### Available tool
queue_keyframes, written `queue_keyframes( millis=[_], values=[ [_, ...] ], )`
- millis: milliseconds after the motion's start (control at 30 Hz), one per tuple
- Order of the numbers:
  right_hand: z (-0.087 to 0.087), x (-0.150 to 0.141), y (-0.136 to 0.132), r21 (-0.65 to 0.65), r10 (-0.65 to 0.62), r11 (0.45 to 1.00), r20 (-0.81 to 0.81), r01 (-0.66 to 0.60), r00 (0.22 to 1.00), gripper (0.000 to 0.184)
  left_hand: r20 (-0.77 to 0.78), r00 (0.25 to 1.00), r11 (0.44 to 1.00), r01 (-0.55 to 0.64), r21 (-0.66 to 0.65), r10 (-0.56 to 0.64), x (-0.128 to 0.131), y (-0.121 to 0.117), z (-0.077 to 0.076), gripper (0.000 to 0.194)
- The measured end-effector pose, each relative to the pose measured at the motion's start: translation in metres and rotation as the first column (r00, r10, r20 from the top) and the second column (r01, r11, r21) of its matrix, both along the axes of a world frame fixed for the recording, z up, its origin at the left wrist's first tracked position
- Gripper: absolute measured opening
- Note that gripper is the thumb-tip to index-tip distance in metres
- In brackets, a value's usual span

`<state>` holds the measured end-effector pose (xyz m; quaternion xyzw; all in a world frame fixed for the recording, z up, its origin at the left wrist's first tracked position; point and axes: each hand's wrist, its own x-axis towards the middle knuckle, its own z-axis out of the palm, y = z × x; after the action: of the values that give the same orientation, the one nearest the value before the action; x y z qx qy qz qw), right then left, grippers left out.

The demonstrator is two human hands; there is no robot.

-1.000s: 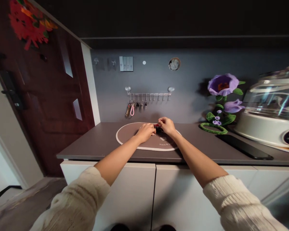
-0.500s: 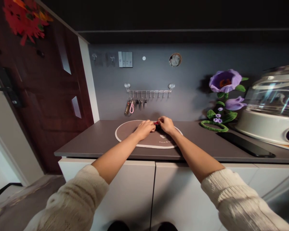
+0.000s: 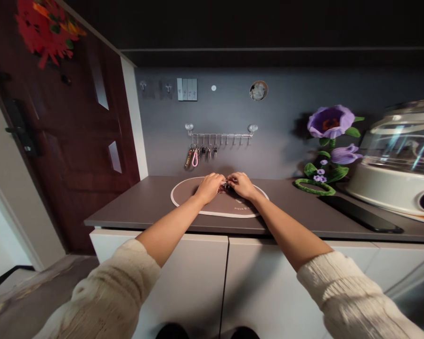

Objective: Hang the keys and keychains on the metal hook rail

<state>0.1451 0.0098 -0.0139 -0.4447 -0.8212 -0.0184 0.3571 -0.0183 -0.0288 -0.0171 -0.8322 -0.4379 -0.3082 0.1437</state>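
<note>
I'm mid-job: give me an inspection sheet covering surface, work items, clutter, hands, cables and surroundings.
Surface: dark countertop; brown, pale-edged mat on it.
Work items: small shiny object between the hands, partly hidden; its kind cannot be told.
Clutter: black phone-like slab, purple flower ornament and clear-topped appliance, all right of the mat.
Hands: left hand and right hand over the mat, fingers curled; exact grip hidden.
Cables: nothing seen.
Surroundings: wall rail with hanging keys; dark red door at left.

Pale lettering on the mat (image 3: 184, 194), nearer the viewer than the right fingers (image 3: 232, 179), is blurred and appears to begin "Have"; the forearm (image 3: 283, 222) covers the remainder. Marks on the key fob (image 3: 188, 159) and switch plate (image 3: 187, 89), both beyond and left of the fingers, are illegible.
</note>
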Motion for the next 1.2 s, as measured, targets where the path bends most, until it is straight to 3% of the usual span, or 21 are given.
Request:
queue_keyframes(
  millis=[133,300,467,633,867,1200],
  values=[
    [0.001,-0.004,-0.006,-0.029,0.036,0.999,-0.008,-0.037,0.999,0.024,0.163,0.986,1.000,0.016,0.017,-0.018,-0.002,0.005,-0.003,0.020],
    [0.005,-0.008,-0.011,-0.178,0.125,0.972,-0.158,-0.153,0.979,0.030,0.313,0.949,0.999,0.039,-0.007,-0.035,-0.003,0.011,-0.004,0.019],
    [0.005,-0.011,-0.014,-0.305,0.312,0.847,-0.376,-0.435,0.872,0.021,0.433,0.901,0.999,0.048,-0.025,-0.033,-0.003,0.015,-0.006,0.018],
    [0.001,-0.015,-0.015,-0.349,0.294,0.747,-0.592,-0.567,0.751,0.024,0.519,0.853,0.996,0.084,-0.028,-0.057,-0.003,0.017,-0.008,0.017],
    [0.000,-0.013,-0.008,-0.283,0.270,0.790,-0.636,-0.544,0.723,0.031,0.559,0.828,0.995,0.077,-0.055,-0.033,-0.003,0.018,-0.009,0.016],
    [-0.002,-0.010,-0.002,-0.178,0.310,0.864,-0.549,-0.471,0.776,0.027,0.546,0.837,0.996,0.051,-0.067,-0.006,-0.001,0.020,-0.009,0.017]
  ],
)
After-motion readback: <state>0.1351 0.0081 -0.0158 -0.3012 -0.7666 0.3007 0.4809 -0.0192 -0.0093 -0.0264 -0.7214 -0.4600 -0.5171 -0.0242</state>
